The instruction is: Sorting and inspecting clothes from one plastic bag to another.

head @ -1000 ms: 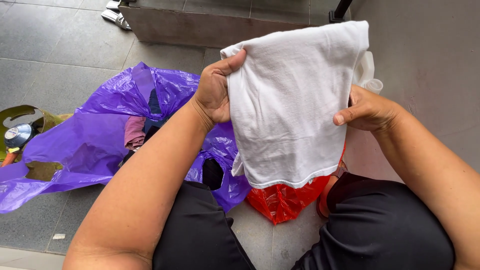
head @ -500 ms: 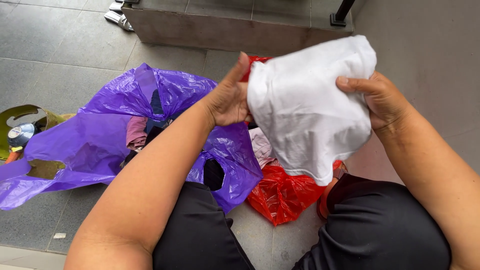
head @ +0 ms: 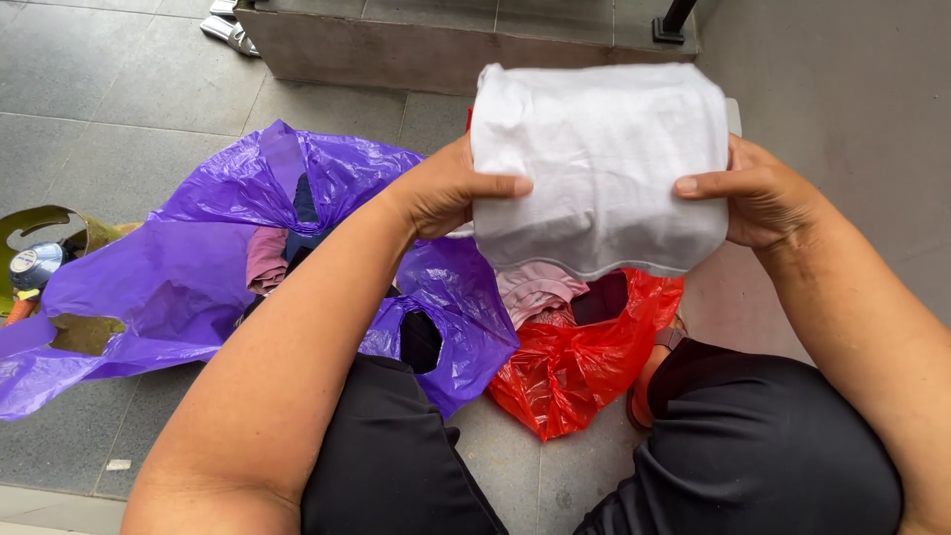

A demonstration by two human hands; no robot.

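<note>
A white cloth garment, folded into a compact rectangle, is held up in front of me. My left hand grips its left edge with the thumb across the front. My right hand grips the right edge the same way. Below the cloth an open red plastic bag lies on the floor with pink and dark clothes inside it. A large purple plastic bag lies to the left, also holding clothes.
I sit on a grey tiled floor, my knees in black trousers at the bottom. A low concrete step runs across the top. An olive-coloured object with a round tin lies at the far left.
The white garment hung open a second ago; it has since been folded in half twice into a small rectangle, and my hands have moved to its two sides.
</note>
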